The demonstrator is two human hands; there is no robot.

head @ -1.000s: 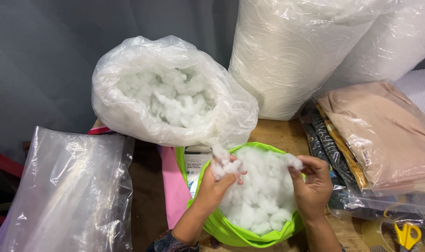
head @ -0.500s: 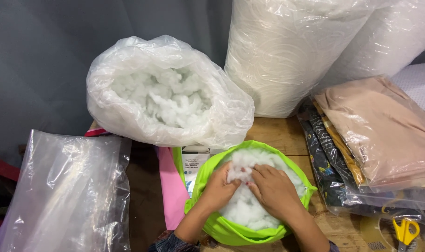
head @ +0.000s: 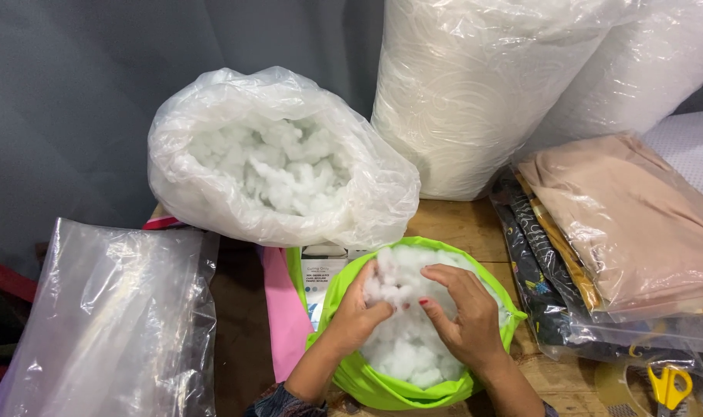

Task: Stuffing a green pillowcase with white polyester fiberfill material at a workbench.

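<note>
A lime green fabric cover (head: 344, 378) lies open on the wooden table, filled with white fluffy stuffing (head: 405, 359). My left hand (head: 359, 313) and my right hand (head: 463, 313) are both inside its opening, palms down, fingers curled into the stuffing and pressing on it. Just behind stands a large clear plastic bag (head: 212, 193) that holds more of the same white stuffing (head: 282, 166).
Two big plastic-wrapped rolls of white wadding (head: 475, 85) stand at the back. Bagged folded fabrics (head: 637, 224) are stacked at right, with yellow-handled scissors (head: 668, 386) near the corner. A clear plastic bag (head: 112, 316) lies at left, pink fabric (head: 286, 316) beside the green cover.
My hands dropped tufts of stuffing into the green cover, then came together in its middle and pushed down. The view has shifted slightly.
</note>
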